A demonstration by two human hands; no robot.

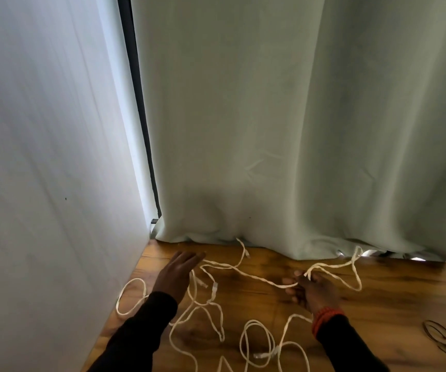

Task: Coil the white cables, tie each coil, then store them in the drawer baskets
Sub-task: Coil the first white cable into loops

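Several white cables (208, 310) lie in loose tangled loops across the wooden floor (393, 296). My right hand (311, 289) pinches one strand of white cable between thumb and fingers, with a loop (350, 269) trailing off to the right toward the curtain. My left hand (179, 269) is stretched out flat, fingers straight, just above the floor beside a cable near the wall. One cable end with a connector (247, 255) lies close to the curtain hem. No drawer or basket is in view.
A pale green curtain (297, 130) hangs to the floor across the back. A white wall (42, 157) closes the left side. A thin dark wire loop (441, 339) lies on the floor at the right edge.
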